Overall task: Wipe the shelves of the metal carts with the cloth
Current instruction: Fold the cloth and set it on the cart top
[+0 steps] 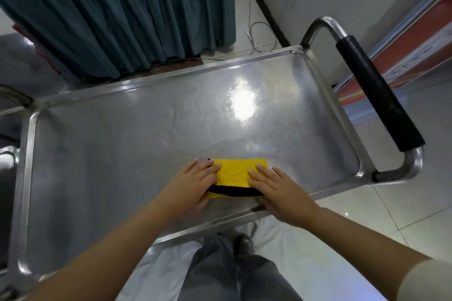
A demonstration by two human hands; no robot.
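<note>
A folded yellow cloth (234,173) with a black band along its near edge lies on the top shelf of the metal cart (122,144), close to the shelf's near rim. My left hand (193,184) lies flat on the cloth's left end, fingers straight. My right hand (276,190) presses flat on the cloth's right end, with its heel over the near rim. Neither hand curls round the cloth.
The cart's push handle with a black grip (376,95) stands at the right end. Blue-grey curtains (117,12) hang behind the cart. A second metal cart (7,156) borders the left. A loose cable (256,39) lies on the tiled floor. My legs are below the near rim.
</note>
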